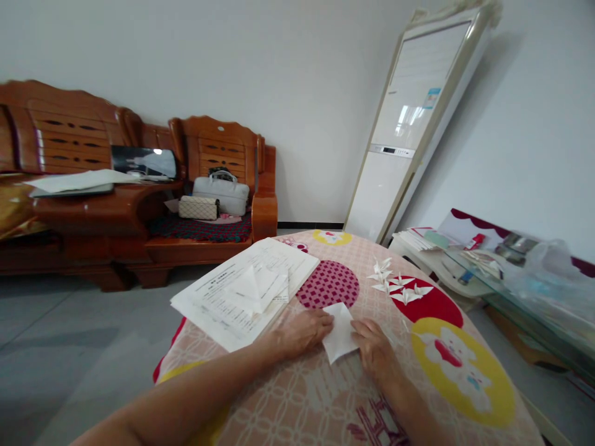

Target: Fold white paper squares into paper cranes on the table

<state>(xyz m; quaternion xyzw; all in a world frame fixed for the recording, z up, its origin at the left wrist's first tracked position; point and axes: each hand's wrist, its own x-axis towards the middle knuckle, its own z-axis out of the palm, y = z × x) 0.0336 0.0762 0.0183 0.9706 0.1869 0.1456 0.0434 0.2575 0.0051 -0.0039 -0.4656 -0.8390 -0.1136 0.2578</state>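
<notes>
A small folded white paper (340, 333) lies on the patterned tablecloth (325, 396) in front of me. My left hand (302, 331) rests knuckles-up at its left edge, fingers curled and pressing on the paper. My right hand (375, 350) presses its right edge, fingertips pinched on it. Several finished white paper cranes (395, 286) sit on the cloth just beyond, to the right. A stack of printed sheets (246, 288) with a folded sheet on top lies at the table's left.
A wooden sofa (139, 198) with a white handbag (222, 193) stands at the back left. A tall white air conditioner (418, 124) leans in the corner. A glass side table (502, 272) with papers and a plastic bag is on the right.
</notes>
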